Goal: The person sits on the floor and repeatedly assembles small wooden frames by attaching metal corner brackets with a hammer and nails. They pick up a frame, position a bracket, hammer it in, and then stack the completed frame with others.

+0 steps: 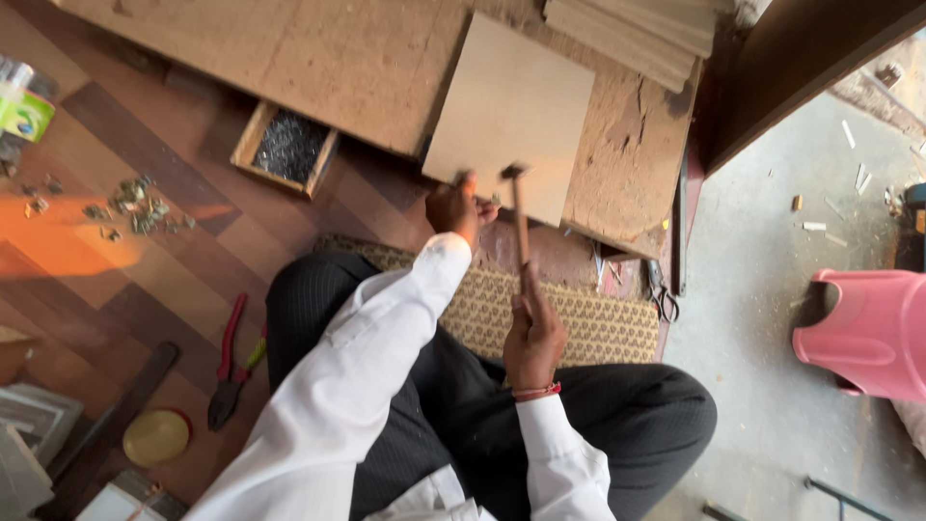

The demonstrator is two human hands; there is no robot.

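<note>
Head view: shallow wooden box (pixel 285 149) full of small dark nails. Right hand (pixel 533 338) clenched around wooden-handled hammer (pixel 518 220), raised upright. Left hand (pixel 457 205) pinching, contents unclear, at pale square board (pixel 513 114) edge.

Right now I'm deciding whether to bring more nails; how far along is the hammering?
Done: nothing tells how many nails are driven. In hand: the right hand holds the hammer raised, while the left hand pinches at the pale board's near edge. Left: cannot tell; the nail box looks well stocked.

Workshop floor around me

Left of my fingers, sunlit wooden floor (pixel 116 280); to the right, grey concrete (pixel 762 289), a pink stool (pixel 868 333).
</note>
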